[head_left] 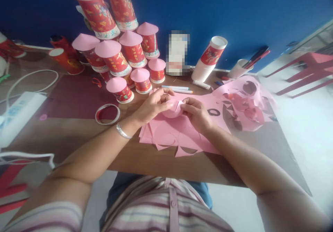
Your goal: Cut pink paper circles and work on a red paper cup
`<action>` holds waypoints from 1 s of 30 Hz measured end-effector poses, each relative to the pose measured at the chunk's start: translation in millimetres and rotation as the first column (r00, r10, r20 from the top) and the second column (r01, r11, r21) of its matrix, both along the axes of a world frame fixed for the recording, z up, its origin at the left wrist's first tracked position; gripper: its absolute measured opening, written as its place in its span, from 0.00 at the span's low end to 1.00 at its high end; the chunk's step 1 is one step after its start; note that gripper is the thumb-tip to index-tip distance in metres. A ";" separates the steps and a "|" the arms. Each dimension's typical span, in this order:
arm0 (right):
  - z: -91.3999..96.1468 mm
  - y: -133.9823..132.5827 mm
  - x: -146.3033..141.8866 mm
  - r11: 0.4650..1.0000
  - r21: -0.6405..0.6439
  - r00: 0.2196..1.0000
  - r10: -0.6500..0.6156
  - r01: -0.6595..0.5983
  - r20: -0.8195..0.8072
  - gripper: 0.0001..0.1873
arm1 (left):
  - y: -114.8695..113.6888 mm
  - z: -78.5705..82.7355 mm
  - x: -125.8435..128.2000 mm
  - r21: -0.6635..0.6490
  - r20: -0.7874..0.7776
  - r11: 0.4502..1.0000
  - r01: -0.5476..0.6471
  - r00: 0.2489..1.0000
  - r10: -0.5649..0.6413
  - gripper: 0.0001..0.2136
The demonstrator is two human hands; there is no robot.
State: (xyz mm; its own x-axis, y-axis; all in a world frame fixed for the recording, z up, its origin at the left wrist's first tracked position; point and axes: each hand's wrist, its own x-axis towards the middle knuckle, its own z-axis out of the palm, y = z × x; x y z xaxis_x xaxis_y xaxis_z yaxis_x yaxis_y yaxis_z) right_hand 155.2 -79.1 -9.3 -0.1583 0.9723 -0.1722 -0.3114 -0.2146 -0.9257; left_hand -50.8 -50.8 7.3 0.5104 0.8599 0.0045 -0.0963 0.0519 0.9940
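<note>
Between my two hands is a small pink paper circle, its edges overlapping near the right fingers. My left hand grips its left side, thumb on top and fingers behind. With thumb and forefinger, my right hand pinches the overlapping edge. Beneath both hands lie pink paper sheets with round cut-outs and drawn curves. Beyond my left hand stand several red paper cups with pink cone tops, some stacked in tiers.
Pink paper scraps heap at the right. A roll of tape lies left of the sheets. Markers, stacked white cups and a pen cup stand toward the blue wall. A power strip with cables is far left.
</note>
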 end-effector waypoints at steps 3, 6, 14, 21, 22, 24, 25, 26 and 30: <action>0.9 -0.8 -1.5 1.000 -0.027 0.999 0.008 -0.009 -0.042 0.16 | -0.1 1.1 0.3 -0.022 0.002 0.999 0.028 1.000 -0.028 0.18; 1.6 -2.0 -1.7 1.000 -0.017 0.998 0.021 -0.022 -0.051 0.17 | -0.3 1.3 0.6 -0.030 0.007 0.999 0.039 0.999 -0.039 0.18; 1.9 -2.8 -0.7 1.000 0.011 0.999 0.009 -0.008 -0.050 0.21 | -1.6 0.4 -0.4 -0.038 -0.022 0.998 0.045 0.999 -0.046 0.18; -1.1 -2.2 -0.3 0.989 0.120 0.996 0.078 -0.082 0.042 0.26 | 0.5 0.1 3.4 -0.018 -0.105 1.000 -0.019 0.994 0.017 0.16; -2.0 -2.4 -0.5 0.987 0.129 0.995 0.084 -0.090 0.057 0.26 | 0.7 -0.5 3.8 -0.029 -0.114 1.000 -0.006 0.993 0.003 0.17; -3.3 -2.8 -0.8 0.985 0.144 0.993 0.083 -0.094 0.080 0.27 | 0.8 -1.7 4.3 -0.045 -0.125 0.999 0.015 0.992 -0.020 0.19; -3.7 -3.0 -1.0 0.984 0.148 0.992 0.084 -0.096 0.089 0.28 | 0.8 -2.1 4.3 -0.048 -0.129 0.999 0.021 0.991 -0.027 0.20; -3.9 -3.1 -1.2 0.983 0.151 0.991 0.087 -0.101 0.097 0.28 | 0.7 -2.3 4.3 -0.047 -0.132 0.999 0.024 0.991 -0.030 0.20; -3.2 -3.4 -1.5 0.981 0.147 0.989 0.114 -0.128 0.099 0.29 | 0.1 -0.2 4.6 -0.035 -0.147 0.999 0.025 0.989 -0.030 0.18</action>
State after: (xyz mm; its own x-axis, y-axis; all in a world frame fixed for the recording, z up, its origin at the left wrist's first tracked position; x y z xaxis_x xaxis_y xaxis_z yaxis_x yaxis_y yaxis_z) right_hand 153.6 -82.5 -12.5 -0.2669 0.9628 -0.0424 -0.2061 -0.1000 -0.9734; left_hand -46.2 -50.7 7.1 0.5270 0.8439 -0.1005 0.0527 0.0856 0.9949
